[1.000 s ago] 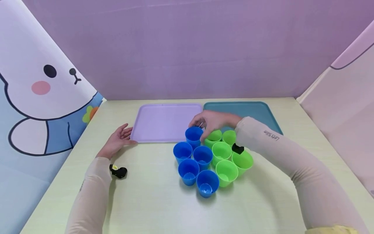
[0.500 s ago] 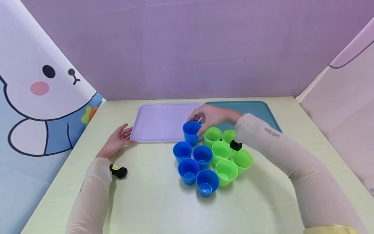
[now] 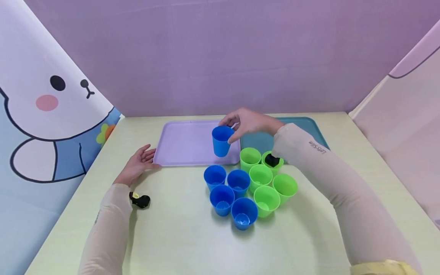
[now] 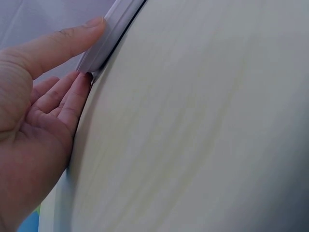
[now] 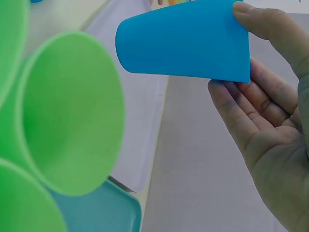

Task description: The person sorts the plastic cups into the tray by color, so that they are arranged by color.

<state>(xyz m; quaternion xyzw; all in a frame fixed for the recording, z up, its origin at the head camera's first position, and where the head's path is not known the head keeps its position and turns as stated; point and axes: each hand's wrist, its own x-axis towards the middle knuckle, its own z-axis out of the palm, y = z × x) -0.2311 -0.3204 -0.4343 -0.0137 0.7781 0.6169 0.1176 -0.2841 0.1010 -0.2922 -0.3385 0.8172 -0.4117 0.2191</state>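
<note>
Pinched by right hand (image 3: 248, 124): blue cup (image 3: 221, 145), roughly upright, held over purple tray (image 3: 185, 143), toward its 3 o'clock side.
Left hand (image 3: 138, 165), fingers extended, touches that tray's 8 o'clock corner. From held cup: four blue cups (image 3: 222, 198) near 6 o'clock, five green cups (image 3: 260, 177) at 4, teal tray (image 3: 259, 142) at 3.

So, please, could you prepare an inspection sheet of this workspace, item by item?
Surface: pale tabletop with faint wood-like grain.
Job's things: one blue tapered plastic-looking cup held in the air; four matching blue cups and five bright green tapered cups upright on the tabletop; lilac rectangular tray and teal rectangular tray side by side behind.
Clutter: nothing seen.
Grips: right grip pinches the held cup near its rim; left grip touches the lilac tray's corner.
Cables: nothing seen.
Surroundings: purple backdrop; cartoon-printed panel at left.
</note>
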